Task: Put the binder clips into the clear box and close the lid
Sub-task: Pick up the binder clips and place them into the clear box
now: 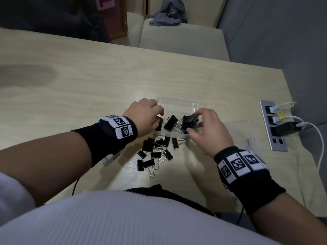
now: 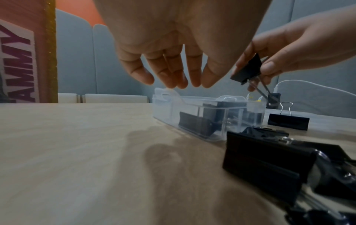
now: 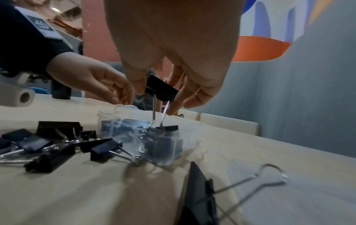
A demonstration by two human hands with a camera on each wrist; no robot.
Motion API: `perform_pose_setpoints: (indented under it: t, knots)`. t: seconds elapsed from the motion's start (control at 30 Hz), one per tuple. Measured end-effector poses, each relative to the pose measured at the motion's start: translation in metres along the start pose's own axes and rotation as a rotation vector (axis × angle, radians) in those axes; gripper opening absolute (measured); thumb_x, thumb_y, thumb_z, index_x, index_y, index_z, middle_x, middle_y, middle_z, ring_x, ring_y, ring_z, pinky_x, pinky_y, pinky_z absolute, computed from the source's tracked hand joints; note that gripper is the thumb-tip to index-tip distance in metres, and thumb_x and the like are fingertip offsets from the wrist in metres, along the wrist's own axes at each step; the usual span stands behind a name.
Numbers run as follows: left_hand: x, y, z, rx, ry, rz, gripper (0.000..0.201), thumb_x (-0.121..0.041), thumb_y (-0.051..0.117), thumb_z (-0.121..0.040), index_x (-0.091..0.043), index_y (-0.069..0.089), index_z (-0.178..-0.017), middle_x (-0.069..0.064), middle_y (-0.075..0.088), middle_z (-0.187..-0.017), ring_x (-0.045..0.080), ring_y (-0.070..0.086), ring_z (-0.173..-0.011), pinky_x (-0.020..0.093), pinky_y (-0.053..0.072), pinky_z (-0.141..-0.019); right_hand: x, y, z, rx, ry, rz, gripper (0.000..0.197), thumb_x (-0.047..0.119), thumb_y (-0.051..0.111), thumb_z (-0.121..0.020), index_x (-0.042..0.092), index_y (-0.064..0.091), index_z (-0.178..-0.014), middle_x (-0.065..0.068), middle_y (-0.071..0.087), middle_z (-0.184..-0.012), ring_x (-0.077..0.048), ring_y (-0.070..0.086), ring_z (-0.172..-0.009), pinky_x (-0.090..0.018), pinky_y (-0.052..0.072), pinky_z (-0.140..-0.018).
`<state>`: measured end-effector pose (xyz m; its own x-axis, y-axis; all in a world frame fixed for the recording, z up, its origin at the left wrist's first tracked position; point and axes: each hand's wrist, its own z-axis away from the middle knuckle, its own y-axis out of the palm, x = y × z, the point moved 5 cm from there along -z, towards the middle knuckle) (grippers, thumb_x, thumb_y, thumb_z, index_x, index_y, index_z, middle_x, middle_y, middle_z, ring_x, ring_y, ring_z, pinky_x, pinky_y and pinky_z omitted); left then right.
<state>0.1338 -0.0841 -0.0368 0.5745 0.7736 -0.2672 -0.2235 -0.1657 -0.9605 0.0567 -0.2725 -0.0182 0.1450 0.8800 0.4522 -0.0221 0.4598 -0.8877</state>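
Note:
A clear box (image 1: 177,103) stands open mid-table with a few black binder clips (image 1: 171,122) inside. My right hand (image 1: 210,128) pinches one black binder clip (image 1: 191,119) over the box's right part; in the right wrist view this held clip (image 3: 161,89) hangs with its wire handles dipping into the box (image 3: 169,146). My left hand (image 1: 146,112) hovers at the box's left end, with loosely bent fingers (image 2: 194,76) at its rim (image 2: 167,94), holding nothing. Several loose clips (image 1: 154,152) lie in a pile in front of the box. The clear lid (image 1: 237,128) lies flat to the right.
A metal socket panel (image 1: 272,124) with plugged white cables (image 1: 316,138) and a black adapter sits near the table's right edge. One clip (image 3: 198,190) lies close under my right wrist. Pale chairs (image 1: 180,39) stand beyond the far edge.

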Motion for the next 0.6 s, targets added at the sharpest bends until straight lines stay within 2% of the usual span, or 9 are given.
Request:
perform_pose_setpoints:
  t: [0.07, 0.17, 0.23, 0.3, 0.4, 0.47, 0.5, 0.53, 0.6]
  knots:
    - [-0.001, 0.0, 0.0, -0.01, 0.004, -0.002, 0.029, -0.03, 0.054, -0.089, -0.022, 0.059, -0.117, 0.003, 0.06, -0.112, 0.03, 0.054, -0.101, 0.039, 0.043, -0.082, 0.014, 0.009, -0.006, 0.044, -0.074, 0.016, 0.047, 0.034, 0.068, -0.082, 0.025, 0.047, -0.124, 0.003, 0.049, -0.129, -0.018, 0.062, -0.097, -0.032, 0.052, -0.081]
    - [-0.005, -0.002, 0.001, -0.034, 0.022, 0.007, 0.032, -0.029, 0.056, -0.088, -0.02, 0.058, -0.118, 0.005, 0.062, -0.11, 0.032, 0.056, -0.099, 0.041, 0.046, -0.081, 0.029, 0.023, -0.013, 0.117, -0.159, -0.02, 0.057, 0.033, 0.068, -0.084, 0.027, 0.041, -0.135, 0.005, 0.047, -0.14, -0.016, 0.058, -0.114, -0.034, 0.049, -0.093]
    - [-0.007, -0.003, 0.003, -0.056, 0.059, 0.024, 0.034, -0.027, 0.058, -0.086, -0.019, 0.058, -0.119, 0.007, 0.063, -0.11, 0.034, 0.058, -0.097, 0.043, 0.047, -0.079, 0.029, 0.029, -0.015, 0.162, -0.165, -0.046, 0.063, 0.032, 0.066, -0.085, 0.028, 0.036, -0.14, 0.004, 0.039, -0.149, -0.015, 0.051, -0.126, -0.037, 0.044, -0.102]
    - [-0.011, -0.001, 0.005, -0.039, 0.133, 0.008, 0.037, -0.028, 0.058, -0.084, -0.023, 0.058, -0.121, 0.006, 0.061, -0.118, 0.033, 0.057, -0.102, 0.045, 0.048, -0.081, 0.024, 0.027, -0.015, 0.153, -0.141, -0.051, 0.062, 0.028, 0.065, -0.087, 0.026, 0.035, -0.142, 0.002, 0.036, -0.151, -0.016, 0.048, -0.129, -0.037, 0.041, -0.106]
    - [-0.016, 0.012, 0.008, 0.113, 0.218, -0.094, 0.04, -0.039, 0.053, -0.09, -0.035, 0.052, -0.13, -0.003, 0.049, -0.14, 0.025, 0.046, -0.125, 0.044, 0.04, -0.095, 0.008, 0.012, -0.01, 0.057, -0.063, -0.003, 0.048, 0.02, 0.06, -0.089, 0.02, 0.047, -0.134, -0.003, 0.045, -0.14, -0.022, 0.055, -0.117, -0.036, 0.045, -0.1]
    - [-0.016, 0.017, 0.008, 0.135, 0.24, -0.139, 0.039, -0.045, 0.048, -0.092, -0.035, 0.053, -0.13, -0.007, 0.048, -0.141, 0.02, 0.043, -0.13, 0.041, 0.036, -0.096, -0.007, 0.0, -0.006, -0.022, 0.037, 0.059, 0.032, 0.016, 0.054, -0.09, 0.016, 0.055, -0.122, -0.005, 0.051, -0.126, -0.021, 0.058, -0.098, -0.033, 0.048, -0.085]
    - [-0.015, 0.018, 0.007, 0.131, 0.245, -0.148, 0.038, -0.045, 0.047, -0.093, -0.033, 0.054, -0.129, -0.008, 0.049, -0.139, 0.018, 0.043, -0.13, 0.04, 0.035, -0.096, -0.017, -0.005, -0.003, -0.034, 0.116, 0.095, 0.026, 0.014, 0.052, -0.09, 0.015, 0.057, -0.116, -0.006, 0.051, -0.122, -0.02, 0.055, -0.09, -0.031, 0.046, -0.079]
    - [-0.014, 0.018, 0.007, 0.131, 0.247, -0.156, 0.038, -0.045, 0.047, -0.093, -0.033, 0.055, -0.128, -0.009, 0.05, -0.139, 0.017, 0.043, -0.13, 0.04, 0.035, -0.096, -0.027, -0.008, -0.001, -0.013, 0.207, 0.133, 0.023, 0.013, 0.051, -0.089, 0.015, 0.057, -0.112, -0.007, 0.052, -0.119, -0.021, 0.053, -0.086, -0.031, 0.044, -0.075]
    - [-0.013, 0.02, 0.005, 0.146, 0.253, -0.179, 0.037, -0.044, 0.046, -0.094, -0.032, 0.054, -0.128, -0.01, 0.047, -0.142, 0.015, 0.041, -0.133, 0.039, 0.034, -0.097, -0.046, -0.007, 0.007, 0.141, 0.365, 0.212, 0.025, 0.014, 0.051, -0.089, 0.015, 0.054, -0.114, -0.01, 0.049, -0.121, -0.023, 0.051, -0.085, -0.032, 0.042, -0.074]
